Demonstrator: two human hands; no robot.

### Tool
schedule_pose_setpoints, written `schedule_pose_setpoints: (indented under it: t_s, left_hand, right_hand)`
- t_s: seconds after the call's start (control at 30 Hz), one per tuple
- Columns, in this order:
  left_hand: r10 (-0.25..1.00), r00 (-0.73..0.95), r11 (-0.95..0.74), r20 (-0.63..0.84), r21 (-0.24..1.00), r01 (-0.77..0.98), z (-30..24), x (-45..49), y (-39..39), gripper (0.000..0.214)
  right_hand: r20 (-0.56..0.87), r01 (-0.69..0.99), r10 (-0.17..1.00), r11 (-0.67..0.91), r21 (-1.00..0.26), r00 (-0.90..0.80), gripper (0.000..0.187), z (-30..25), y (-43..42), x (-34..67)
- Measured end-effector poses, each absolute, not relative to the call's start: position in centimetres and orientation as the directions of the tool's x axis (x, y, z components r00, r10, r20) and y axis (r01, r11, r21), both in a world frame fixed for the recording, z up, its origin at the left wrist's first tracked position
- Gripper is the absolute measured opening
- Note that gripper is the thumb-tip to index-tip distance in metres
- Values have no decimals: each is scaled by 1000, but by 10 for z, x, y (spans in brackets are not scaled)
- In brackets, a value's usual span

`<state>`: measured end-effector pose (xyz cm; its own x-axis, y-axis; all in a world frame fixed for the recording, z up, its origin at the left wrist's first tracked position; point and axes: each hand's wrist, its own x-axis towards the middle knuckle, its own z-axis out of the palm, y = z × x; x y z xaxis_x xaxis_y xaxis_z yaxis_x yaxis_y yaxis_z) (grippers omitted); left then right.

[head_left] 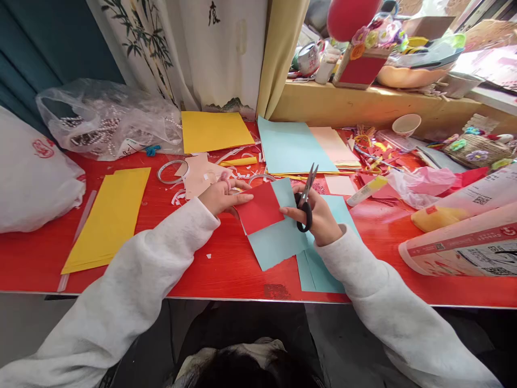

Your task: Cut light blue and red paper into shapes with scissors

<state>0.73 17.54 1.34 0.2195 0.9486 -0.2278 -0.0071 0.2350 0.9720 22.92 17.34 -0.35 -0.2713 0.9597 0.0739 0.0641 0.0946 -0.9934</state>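
Observation:
My left hand [226,197] pinches the left edge of a red paper square [262,209], which lies over a light blue paper sheet [278,242]. The blue sheet shows beyond the red on its right and lower sides. Black-handled scissors [306,199] sit in my right hand [319,218], blades pointing up and away from the papers. That hand's thumb presses on the right edge of the red square; its other fingers are partly hidden behind. More light blue paper [323,275] rests on the table under my right wrist.
Yellow paper strips [109,215] lie at left, a yellow sheet [216,132] and a blue sheet [293,145] at the back. Tape rolls [173,171] and scraps lie between. A glue stick [367,190] and large cups [460,242] are at right, plastic bags [36,172] at far left.

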Motion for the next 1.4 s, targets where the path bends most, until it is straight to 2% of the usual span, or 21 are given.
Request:
schedule_pose_setpoints:
  t_s: [0.13, 0.27, 0.6, 1.17, 1.3, 1.4]
  left_hand:
    - [961, 128, 264, -245, 951, -161, 16, 25, 167, 41]
    - [955, 160, 282, -252, 936, -212, 12, 37, 160, 42]
    - [959, 177, 244, -223, 964, -109, 21, 35, 155, 27]
    - [951, 198, 248, -236, 968, -37, 19, 30, 157, 29]
    - [963, 163, 226, -216, 973, -40, 18, 30, 158, 31]
    - [975, 128, 186, -180, 982, -38, 20, 29, 158, 29]
  right_hand:
    - [140, -29, 976, 137, -990, -166, 45, -5, 176, 230]
    - [157, -73, 979, 148, -986, -127, 45, -6, 178, 230]
    - [139, -19, 986, 137, -990, -89, 43, -7, 178, 231]
    - [206, 4, 974, 207, -978, -99, 34, -8, 178, 231]
    - [228, 19, 974, 228, -973, -14, 33, -7, 179, 231]
    - [310, 13, 947, 310, -951, 80, 28, -1, 178, 233]
